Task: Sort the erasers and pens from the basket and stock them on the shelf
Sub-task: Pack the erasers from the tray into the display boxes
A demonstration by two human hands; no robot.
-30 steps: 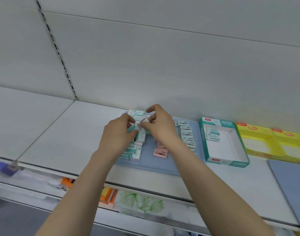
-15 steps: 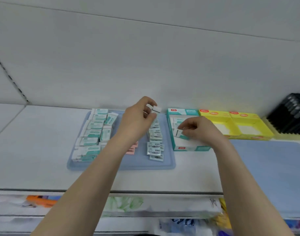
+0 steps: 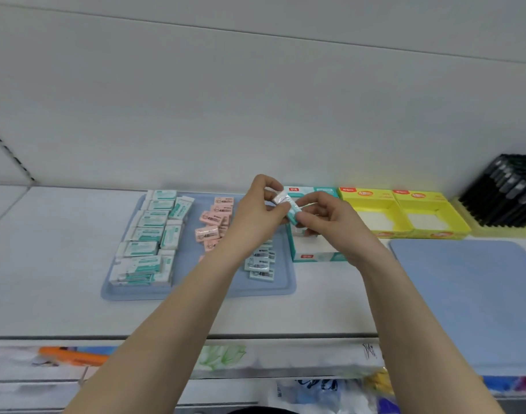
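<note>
The eraser, white at one end and teal at the other, is held in the air between both hands, just above the back of the open teal box on the shelf. The left hand pinches its white end between thumb and fingers, and the right hand pinches its teal end with curled fingertips. Half a second ago the left hand held the eraser up alone while the right hand was down inside the teal box; the right hand has since risen to meet it. The eraser's long axis runs slantwise, with the white end up and to the left and the teal end down and to the right. Left of the box lies a blue tray with stacks of teal-and-white erasers, pink erasers and pale blue erasers, partly hidden by the left forearm. Right of the box sit two yellow boxes, then a rack of black pens, with a blue mat in front of them.
</note>
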